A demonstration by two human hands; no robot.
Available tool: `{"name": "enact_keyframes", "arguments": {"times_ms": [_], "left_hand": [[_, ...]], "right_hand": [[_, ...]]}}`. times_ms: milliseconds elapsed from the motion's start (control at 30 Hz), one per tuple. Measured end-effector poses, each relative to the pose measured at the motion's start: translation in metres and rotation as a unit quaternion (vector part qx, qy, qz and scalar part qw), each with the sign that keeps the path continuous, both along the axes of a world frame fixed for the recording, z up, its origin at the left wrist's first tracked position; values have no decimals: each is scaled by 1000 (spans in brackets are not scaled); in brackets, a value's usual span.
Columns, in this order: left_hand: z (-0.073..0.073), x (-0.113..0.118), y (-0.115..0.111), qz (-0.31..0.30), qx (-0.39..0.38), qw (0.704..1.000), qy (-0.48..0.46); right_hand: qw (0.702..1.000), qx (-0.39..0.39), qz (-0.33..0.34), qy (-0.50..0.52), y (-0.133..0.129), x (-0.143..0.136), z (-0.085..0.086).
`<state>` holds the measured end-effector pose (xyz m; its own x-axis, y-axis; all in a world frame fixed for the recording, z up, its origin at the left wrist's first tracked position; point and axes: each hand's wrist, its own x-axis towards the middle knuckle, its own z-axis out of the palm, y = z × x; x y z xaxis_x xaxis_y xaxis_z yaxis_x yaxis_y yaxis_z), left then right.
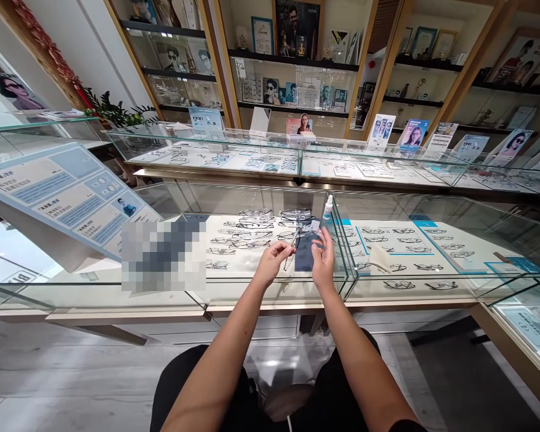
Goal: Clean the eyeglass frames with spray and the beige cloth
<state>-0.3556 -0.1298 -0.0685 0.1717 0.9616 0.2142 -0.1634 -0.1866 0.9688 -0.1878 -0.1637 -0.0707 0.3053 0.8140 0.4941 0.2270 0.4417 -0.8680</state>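
Observation:
Over the glass counter, my left hand [274, 263] pinches a thin-framed pair of glasses [298, 238] between thumb and fingertips. The glasses are held up at a slant, and a pale tag or sticker [315, 225] shows at their lens end. My right hand [324, 258] is raised just right of them, thumb and fingers apart and slightly curved, with nothing visible in its grasp. Beneath the hands lies a dark blue mat or cloth [303, 263]. A small white spray bottle [328, 207] stands just beyond my right fingertips.
Rows of glasses [256, 219] lie inside the glass display case [274, 285]. A cream cloth [380, 258] rests on the right. To the left stands a large printed sign [67, 201], beside a blurred-out patch. More cases and shelves [292, 54] line the back.

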Motion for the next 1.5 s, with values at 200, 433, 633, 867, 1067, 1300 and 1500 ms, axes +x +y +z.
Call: {"name": "enact_keyframes", "arguments": {"times_ms": [200,433,633,867,1067,1300,1500], "left_hand": [[-1,-1,1,4,-6,1000,-19],[0,2,0,-4,-24,999,-35],[-2,-1,2,36,-50,990,-125],[0,-6,4,60,-86,962,-252],[5,-3,1,74,-68,974,-205],[27,26,-20,25,-38,994,-95],[60,69,-51,-96,22,995,7]], "right_hand": [[999,-6,-2,-48,1,-4,-1],[999,-27,30,-36,11,-2,-3],[992,-57,-28,111,13,0,-4],[982,-87,-36,166,21,3,-4],[980,33,-192,38,-13,-3,7],[973,67,-57,-214,-61,-2,34],[993,19,18,-117,-84,43,46]]}}
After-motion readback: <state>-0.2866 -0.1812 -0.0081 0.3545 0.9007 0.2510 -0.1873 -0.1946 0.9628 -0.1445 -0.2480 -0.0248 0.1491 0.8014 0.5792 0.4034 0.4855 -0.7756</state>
